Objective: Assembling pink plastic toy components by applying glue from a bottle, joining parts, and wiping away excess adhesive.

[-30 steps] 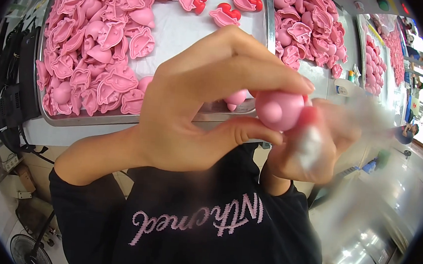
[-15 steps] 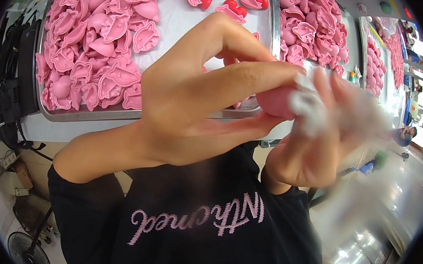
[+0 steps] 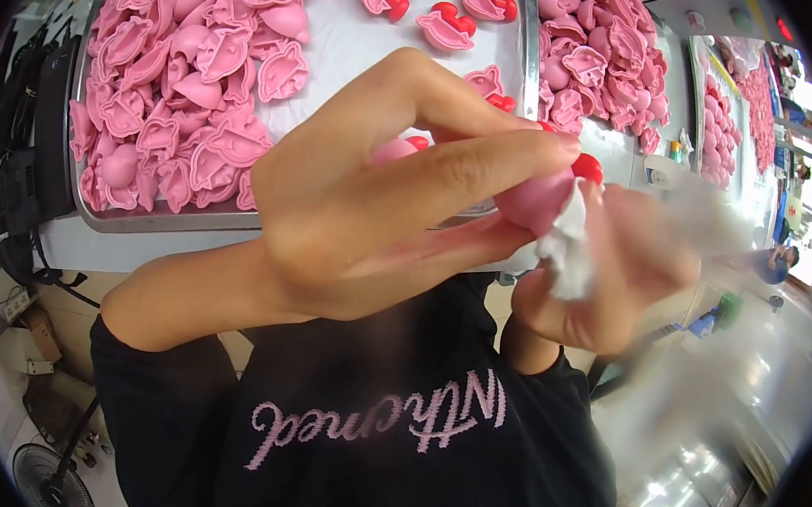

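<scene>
Fingers of my left hand [image 3: 348, 197] pinch a small pink plastic shell [image 3: 532, 202] with a red part [image 3: 587, 168] at its far right end. My right hand [image 3: 608, 293], partly smeared by motion, grips a crumpled white cloth or tissue [image 3: 570, 249]. The cloth lies against the right side of the pink shell. Beyond my hands, several similar pink shells with red parts [image 3: 447, 34] lie on the white lining of a metal tray [image 3: 179, 223]. My left hand hides some of them.
A large heap of plain pink shells [image 3: 176, 83] fills the tray's left side. Another heap of pink shells [image 3: 588, 63] lies to the right of the tray's edge. A fan [image 3: 54, 483] stands at the lower left. Farther right, a person [image 3: 782, 259] is seen.
My right hand has moved down and left with the cloth, uncovering the shell's red part. My left hand has shifted slightly down and left, so more pieces in the tray show.
</scene>
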Demonstrator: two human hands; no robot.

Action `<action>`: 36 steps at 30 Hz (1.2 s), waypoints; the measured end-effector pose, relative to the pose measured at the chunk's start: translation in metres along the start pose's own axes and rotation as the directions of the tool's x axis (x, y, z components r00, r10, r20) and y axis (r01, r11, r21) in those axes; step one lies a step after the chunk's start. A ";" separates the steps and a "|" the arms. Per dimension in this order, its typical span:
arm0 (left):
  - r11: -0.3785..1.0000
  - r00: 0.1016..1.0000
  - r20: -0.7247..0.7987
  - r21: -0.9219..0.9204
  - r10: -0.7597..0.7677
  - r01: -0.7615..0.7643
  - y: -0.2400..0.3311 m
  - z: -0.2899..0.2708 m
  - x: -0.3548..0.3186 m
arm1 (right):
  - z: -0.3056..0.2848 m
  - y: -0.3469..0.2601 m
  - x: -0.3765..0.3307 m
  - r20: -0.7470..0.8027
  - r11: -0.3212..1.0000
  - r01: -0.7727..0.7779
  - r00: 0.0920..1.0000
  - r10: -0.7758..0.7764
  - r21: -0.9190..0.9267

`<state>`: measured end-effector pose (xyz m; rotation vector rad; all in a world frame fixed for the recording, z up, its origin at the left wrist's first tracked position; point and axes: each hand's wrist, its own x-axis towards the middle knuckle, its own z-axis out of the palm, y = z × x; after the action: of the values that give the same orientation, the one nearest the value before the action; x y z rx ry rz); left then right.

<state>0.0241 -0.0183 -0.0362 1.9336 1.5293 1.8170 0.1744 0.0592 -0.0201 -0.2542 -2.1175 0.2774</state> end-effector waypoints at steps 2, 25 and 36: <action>0.999 0.998 0.055 0.015 -0.034 0.033 0.002 -0.003 0.001 | 0.005 0.000 0.000 -0.049 0.995 -0.103 0.993 0.103 0.013; 0.503 0.861 0.213 -0.736 -0.463 0.453 0.005 0.013 0.003 | 0.001 0.004 -0.005 -0.016 0.959 -0.259 0.965 0.262 0.115; 0.075 0.656 0.493 -0.765 -0.571 0.640 -0.001 0.007 0.008 | 0.010 0.004 -0.012 -0.049 0.877 -0.347 0.922 0.384 0.331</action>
<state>0.0277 -0.0089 -0.0335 0.5805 0.6983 1.5275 0.1727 0.0586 -0.0357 -0.4697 -1.8656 0.8026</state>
